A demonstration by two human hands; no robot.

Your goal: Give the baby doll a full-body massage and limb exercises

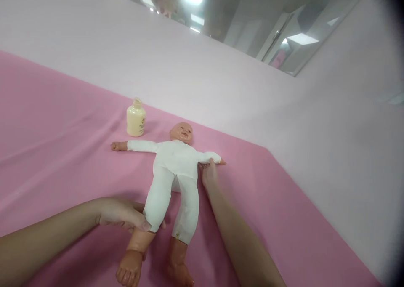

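A baby doll [176, 158] with a white cloth body lies face up, its arms spread and its feet toward me. My left hand [123, 213] is wrapped round the doll's lower leg on the left, thumb on top and fingertips showing past the far side. On the right, my right hand [210, 173] grips the doll's outstretched arm near its wrist, the thumb over the white sleeve. Part of the fingers is hidden beneath that arm.
A pale yellow bottle [136, 120] stands upright beyond the doll's left-side arm. Everything rests on a pink covered surface [78, 152], which meets a white wall [202, 93] at the back and right. Higher up is a glass window [240, 17] with reflected lights.
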